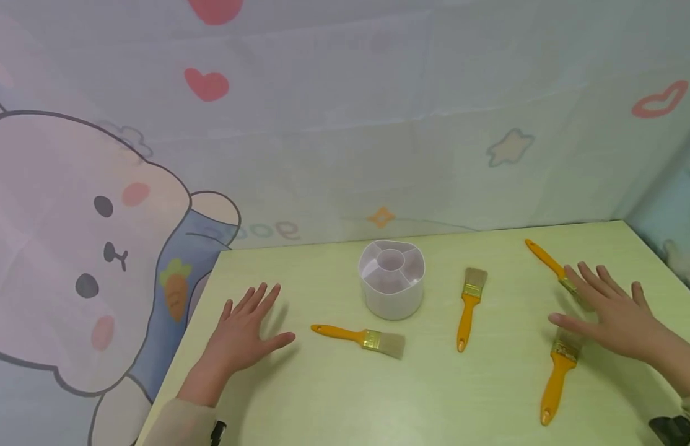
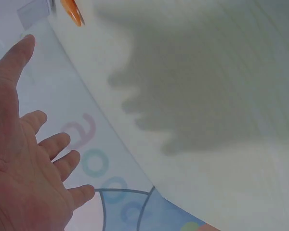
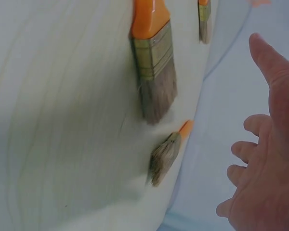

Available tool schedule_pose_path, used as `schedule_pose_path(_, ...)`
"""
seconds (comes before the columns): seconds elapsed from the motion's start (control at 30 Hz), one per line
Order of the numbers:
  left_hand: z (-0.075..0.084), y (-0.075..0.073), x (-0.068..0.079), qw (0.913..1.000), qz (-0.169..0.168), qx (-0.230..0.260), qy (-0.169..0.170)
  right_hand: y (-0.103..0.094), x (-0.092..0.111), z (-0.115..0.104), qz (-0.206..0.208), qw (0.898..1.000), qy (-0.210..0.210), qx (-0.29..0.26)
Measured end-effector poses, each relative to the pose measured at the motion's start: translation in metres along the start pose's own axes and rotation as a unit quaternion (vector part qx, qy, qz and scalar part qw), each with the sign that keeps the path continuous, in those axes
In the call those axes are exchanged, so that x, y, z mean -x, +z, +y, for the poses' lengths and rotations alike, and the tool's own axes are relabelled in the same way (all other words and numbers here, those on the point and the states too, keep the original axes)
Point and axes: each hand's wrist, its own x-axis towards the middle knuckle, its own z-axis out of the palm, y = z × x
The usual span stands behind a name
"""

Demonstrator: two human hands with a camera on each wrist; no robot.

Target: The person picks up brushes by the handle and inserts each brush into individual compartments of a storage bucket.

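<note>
My left hand hovers over the left part of the table with its fingers spread, holding nothing. Nearest to it is a paintbrush with an orange handle, lying with its bristles to the right. On the other side, my right hand is held above the table, fingers spread and palm bare. Below it lie two more orange-handled paintbrushes: a wide one and another farther back, its bristles hidden by the hand in the head view. Another paintbrush lies right of the white divided holder.
The pale green table ends at a hanging cloth backdrop printed with hearts and a cartoon animal. The white holder stands near the table's back edge; a round middle section and several outer compartments show inside it.
</note>
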Motion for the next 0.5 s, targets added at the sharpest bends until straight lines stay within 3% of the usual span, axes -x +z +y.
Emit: schedule_pose_path(0.5, 0.028, 0.002, -0.018, 0.9954, -0.045, -0.031, 0.079, -0.013, -0.029, -0.035, -0.032, 0.997, -0.046, -0.056)
